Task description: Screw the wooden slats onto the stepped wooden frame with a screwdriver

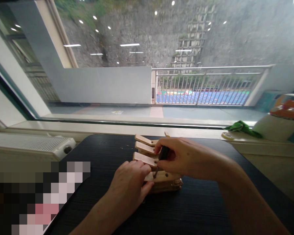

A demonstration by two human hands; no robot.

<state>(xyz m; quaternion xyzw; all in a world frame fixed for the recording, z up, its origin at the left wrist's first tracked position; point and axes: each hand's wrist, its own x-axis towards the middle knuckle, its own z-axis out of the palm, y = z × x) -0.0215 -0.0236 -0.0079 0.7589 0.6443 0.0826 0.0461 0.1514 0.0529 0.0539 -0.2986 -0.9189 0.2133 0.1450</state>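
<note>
On the dark table stands a wooden piece (168, 177) with several pale slats (145, 159) sticking out to the left and dark screw heads or holes along it. My right hand (183, 156) is closed round the black handle of a screwdriver (164, 152). The screwdriver's thin shaft slants down, its tip at a dark spot on the nearest slat. My left hand (131, 179) is closed on the left end of that nearest slat, thumb in front and fingers over the top. The far right of the wooden piece is partly hidden behind my right hand.
The black table (107, 156) reaches to a window sill (88, 125). A white radiator (31, 145) stands at the left. On the sill at the right lie a green cloth (245, 128), a roll of tape (227, 135) and a white container (271, 125). A blurred patch covers the lower left.
</note>
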